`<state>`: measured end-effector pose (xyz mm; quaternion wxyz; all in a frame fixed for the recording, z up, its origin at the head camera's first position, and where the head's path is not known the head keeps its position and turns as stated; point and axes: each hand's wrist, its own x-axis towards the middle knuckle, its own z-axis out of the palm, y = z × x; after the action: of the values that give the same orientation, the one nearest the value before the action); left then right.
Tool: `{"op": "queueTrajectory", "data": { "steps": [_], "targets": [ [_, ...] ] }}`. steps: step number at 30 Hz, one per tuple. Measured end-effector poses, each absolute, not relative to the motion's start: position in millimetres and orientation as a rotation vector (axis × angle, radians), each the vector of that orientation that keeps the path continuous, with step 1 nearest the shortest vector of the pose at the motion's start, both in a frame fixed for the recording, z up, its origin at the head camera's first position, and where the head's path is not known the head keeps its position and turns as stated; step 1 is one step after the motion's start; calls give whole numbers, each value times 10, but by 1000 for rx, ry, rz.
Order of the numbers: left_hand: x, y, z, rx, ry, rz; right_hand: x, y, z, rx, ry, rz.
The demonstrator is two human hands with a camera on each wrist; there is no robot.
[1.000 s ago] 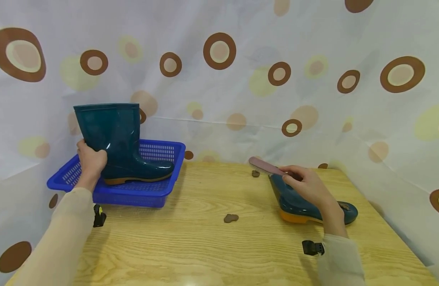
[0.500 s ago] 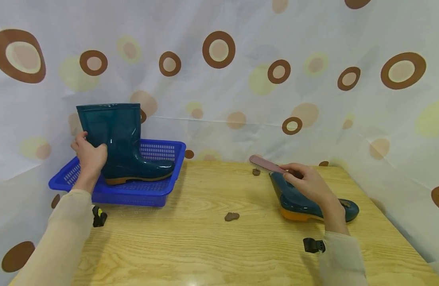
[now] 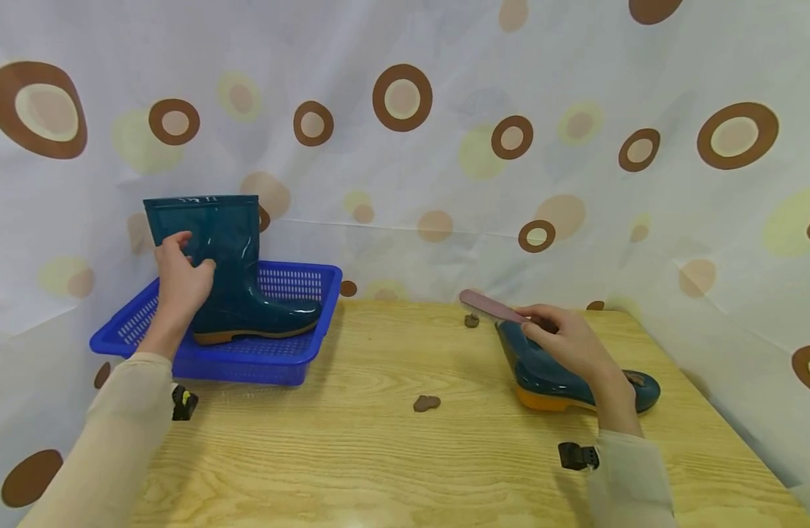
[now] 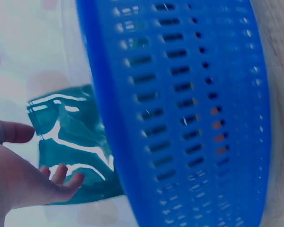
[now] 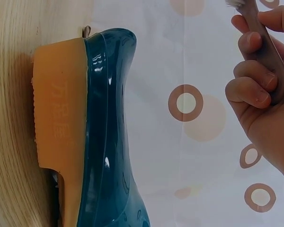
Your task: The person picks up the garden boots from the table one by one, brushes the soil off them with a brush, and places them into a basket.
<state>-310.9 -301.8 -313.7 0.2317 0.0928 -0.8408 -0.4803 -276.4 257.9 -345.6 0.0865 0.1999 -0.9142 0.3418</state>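
A dark green rubber boot (image 3: 230, 235) stands upright in a blue plastic basket (image 3: 246, 370) at the left. My left hand (image 3: 180, 290) is beside its shaft, thumb and fingers spread apart; the left wrist view shows this hand (image 4: 23, 177) holding nothing in front of the boot (image 4: 71, 151). My right hand (image 3: 570, 345) grips the handle of a pinkish brush (image 3: 487, 304), its fingers curled round it in the right wrist view. Under that hand a second green boot (image 3: 544, 378) lies on the table, with an orange sole (image 5: 59, 109) and a brown lump (image 3: 635, 379) on its toe.
One flat brown lump (image 3: 427, 403) lies mid-table, and a smaller lump (image 3: 472, 320) is near the back edge, below the brush head. A patterned white sheet (image 3: 405, 183) hangs behind the wooden table (image 3: 378, 469) and along its sides.
My left hand has let go of the standing boot's shaft and moved slightly right and up, its fingers parting. The right hand and brush have stayed in place.
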Motion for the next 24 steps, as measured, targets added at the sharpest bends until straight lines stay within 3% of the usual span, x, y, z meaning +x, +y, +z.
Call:
{"op": "queueTrajectory", "data": {
  "steps": [24],
  "targets": [
    [-3152, -2369, -3217, -164, -2590, -1227, -2749, 2616, -3450, 569, -2725, 1023]
  ]
}}
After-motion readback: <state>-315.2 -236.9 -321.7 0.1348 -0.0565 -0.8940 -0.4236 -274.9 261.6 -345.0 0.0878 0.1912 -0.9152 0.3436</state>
